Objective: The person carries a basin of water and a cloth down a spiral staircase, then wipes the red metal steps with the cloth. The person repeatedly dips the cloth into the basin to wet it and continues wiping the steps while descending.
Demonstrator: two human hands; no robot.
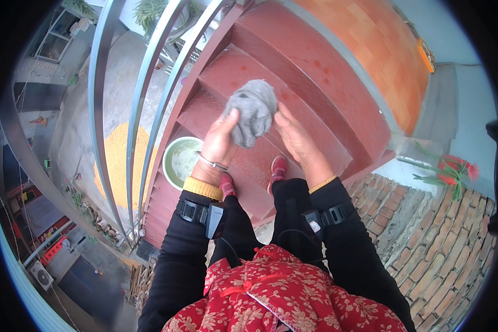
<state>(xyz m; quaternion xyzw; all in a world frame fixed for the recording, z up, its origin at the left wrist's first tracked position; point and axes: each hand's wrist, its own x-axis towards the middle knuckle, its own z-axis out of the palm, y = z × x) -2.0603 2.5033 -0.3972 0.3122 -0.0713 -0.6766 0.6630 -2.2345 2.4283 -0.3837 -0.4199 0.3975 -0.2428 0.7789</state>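
Note:
A bunched grey cloth [253,110] is between my two hands, above the dark red metal stairs [274,153]. My left hand [222,139] grips it from the left, with the thumb lying on the cloth. My right hand [294,137] is at the cloth's right edge, its fingers together and slightly curved; whether they grip the cloth is hard to tell. Below and left of my left hand, a pale green basin [183,162] with water in it rests on a stair by the railing side.
Metal railing bars [143,91] rise on the left, with a courtyard and a yellow heap [122,166] far below. An orange tiled landing [369,45] lies at upper right. A red pot [450,168] with a plant stands beside the brick wall [440,249]. My feet are on a stair.

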